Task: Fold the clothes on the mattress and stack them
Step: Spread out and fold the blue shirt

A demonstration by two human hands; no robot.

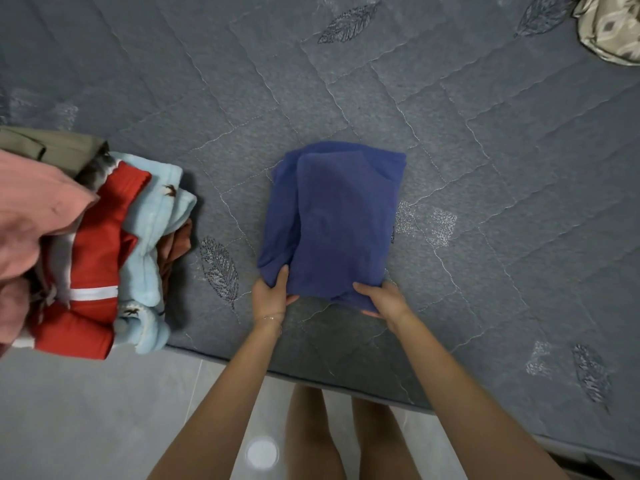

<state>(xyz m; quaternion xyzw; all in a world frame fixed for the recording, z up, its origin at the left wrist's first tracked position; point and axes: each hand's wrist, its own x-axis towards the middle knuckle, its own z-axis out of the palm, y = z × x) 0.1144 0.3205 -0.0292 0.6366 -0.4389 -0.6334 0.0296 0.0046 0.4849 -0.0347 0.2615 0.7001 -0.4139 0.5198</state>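
Head view: blue garment [341, 220] folded to a compact rectangle, lying mid mattress [485, 168] near the front edge. Left hand [272, 299] and right hand [381, 301] pinching its near corners, fingers closed on the cloth. Likely ready to stack. Rumpled heap of clothes [104, 254] at left looks unfolded, patterned cloth [609, 29] far right too. Most work left.

Pink garment [31, 209] & olive garment [52, 143] cut off by left edge; the lower layers under them are hidden. Brown cloth [176, 247] mostly buried under light-blue fleece [152, 237]. Patterned fabric [609, 29] top right cut by the frame corner. Left hand [272, 299] & right hand [384, 301]: fingertips tucked under blue garment [336, 220], not visible. Mattress [485, 168] runs out of frame top, L & R.
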